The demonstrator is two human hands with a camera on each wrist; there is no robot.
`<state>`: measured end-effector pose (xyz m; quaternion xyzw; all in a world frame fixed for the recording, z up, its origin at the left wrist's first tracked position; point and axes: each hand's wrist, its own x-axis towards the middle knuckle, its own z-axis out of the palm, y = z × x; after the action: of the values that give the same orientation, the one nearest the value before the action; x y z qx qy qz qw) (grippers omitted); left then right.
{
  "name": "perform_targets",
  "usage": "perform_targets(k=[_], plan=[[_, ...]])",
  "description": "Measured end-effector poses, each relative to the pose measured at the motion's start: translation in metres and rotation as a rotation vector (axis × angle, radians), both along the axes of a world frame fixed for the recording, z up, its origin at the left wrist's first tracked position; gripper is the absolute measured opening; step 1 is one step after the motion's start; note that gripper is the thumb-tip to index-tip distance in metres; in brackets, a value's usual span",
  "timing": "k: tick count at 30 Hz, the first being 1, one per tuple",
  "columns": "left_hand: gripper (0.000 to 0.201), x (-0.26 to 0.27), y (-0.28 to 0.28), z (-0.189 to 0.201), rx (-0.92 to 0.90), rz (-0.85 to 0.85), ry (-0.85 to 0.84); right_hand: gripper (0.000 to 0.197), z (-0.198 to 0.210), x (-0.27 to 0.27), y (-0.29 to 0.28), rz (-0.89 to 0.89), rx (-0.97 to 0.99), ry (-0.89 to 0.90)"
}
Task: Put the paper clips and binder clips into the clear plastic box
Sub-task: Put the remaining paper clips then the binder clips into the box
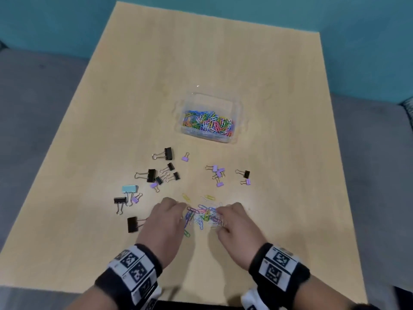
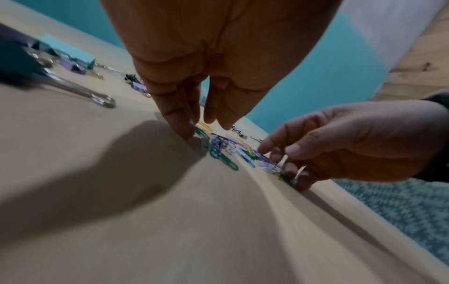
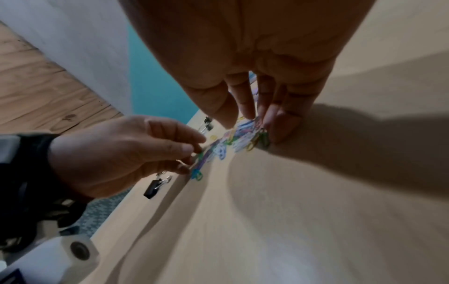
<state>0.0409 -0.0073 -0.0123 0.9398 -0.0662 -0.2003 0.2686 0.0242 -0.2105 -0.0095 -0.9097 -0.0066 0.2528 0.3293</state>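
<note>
A clear plastic box [image 1: 211, 96] stands mid-table with several coloured paper clips inside. A small pile of loose paper clips [image 1: 204, 214] lies near the front edge between my hands. My left hand [image 1: 182, 211] has its fingertips down on the pile's left side, against a green clip [image 2: 203, 134]. My right hand [image 1: 220, 217] touches the pile's right side with fingers pointing down [image 3: 257, 123]. Neither hand plainly grips a clip. Black, purple and one teal binder clip [image 1: 129, 189] lie scattered between the pile and the box.
A black binder clip [image 1: 131, 224] lies just left of my left hand. Purple binder clips [image 1: 218, 173] and a black one [image 1: 245, 174] lie ahead of my right hand. The wooden table [image 1: 223, 52] stretches bare beyond the box; grey floor surrounds it.
</note>
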Motion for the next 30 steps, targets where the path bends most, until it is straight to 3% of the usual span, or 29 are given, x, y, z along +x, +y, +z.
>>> perform_targets(k=[3, 7, 12, 14, 17, 20, 22, 27, 30], plan=[[0.027, 0.012, -0.005, 0.002, -0.042, -0.007, -0.059, 0.028, 0.005, 0.015, 0.013, 0.073, -0.025, -0.043], [0.035, 0.029, -0.006, -0.007, 0.139, -0.167, -0.128, 0.035, 0.011, 0.036, 0.023, 0.197, -0.208, -0.16], [0.019, 0.024, -0.007, -0.006, 0.131, -0.288, -0.048, 0.032, 0.009, 0.023, 0.022, 0.355, -0.263, -0.19], [0.027, 0.013, 0.004, -0.002, 0.057, -0.183, -0.016, 0.036, 0.01, 0.012, 0.008, 0.247, -0.21, -0.181], [0.064, -0.009, 0.017, -0.001, 0.015, -0.127, 0.07, 0.054, 0.008, -0.008, -0.013, 0.087, -0.187, -0.054], [0.075, -0.016, 0.011, -0.009, 0.05, -0.143, 0.067, 0.068, 0.002, -0.017, -0.006, 0.113, -0.196, -0.022], [0.07, -0.008, 0.002, -0.013, 0.028, -0.108, 0.036, 0.067, -0.004, -0.01, 0.009, 0.14, -0.217, -0.086], [0.032, 0.012, -0.021, -0.016, 0.027, -0.086, -0.008, 0.029, -0.01, 0.015, 0.032, 0.131, -0.209, -0.162], [0.016, 0.017, -0.027, -0.015, 0.027, -0.073, -0.016, 0.018, -0.011, 0.021, 0.033, 0.149, -0.228, -0.164]])
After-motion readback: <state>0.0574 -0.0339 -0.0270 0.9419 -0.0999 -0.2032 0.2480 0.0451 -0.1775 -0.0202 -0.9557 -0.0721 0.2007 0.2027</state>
